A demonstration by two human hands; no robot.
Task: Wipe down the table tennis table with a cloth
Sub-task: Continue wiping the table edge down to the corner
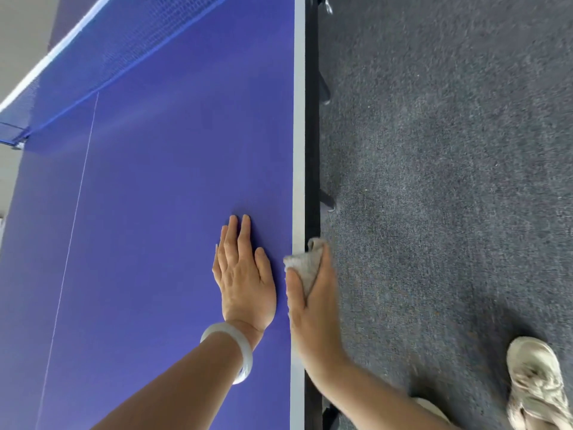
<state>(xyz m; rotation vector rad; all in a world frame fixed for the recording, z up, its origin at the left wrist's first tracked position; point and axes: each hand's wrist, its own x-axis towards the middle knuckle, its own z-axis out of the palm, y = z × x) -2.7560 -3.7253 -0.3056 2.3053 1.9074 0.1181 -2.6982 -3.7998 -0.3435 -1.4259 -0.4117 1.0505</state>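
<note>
Cloth (302,263) gripped by right hand (313,308) at table (155,212) edge, left hand (245,280) flat just beside.

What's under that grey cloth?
The white edge stripe of the blue table tennis table. The right hand grips the crumpled grey cloth over it; the covered bit is hidden.

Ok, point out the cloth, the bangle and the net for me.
cloth (305,266): head view, middle of the bunched grey fabric.
bangle (246,363): head view, right side of the pale band.
net (102,48): head view, blue mesh below its white top band.
</note>
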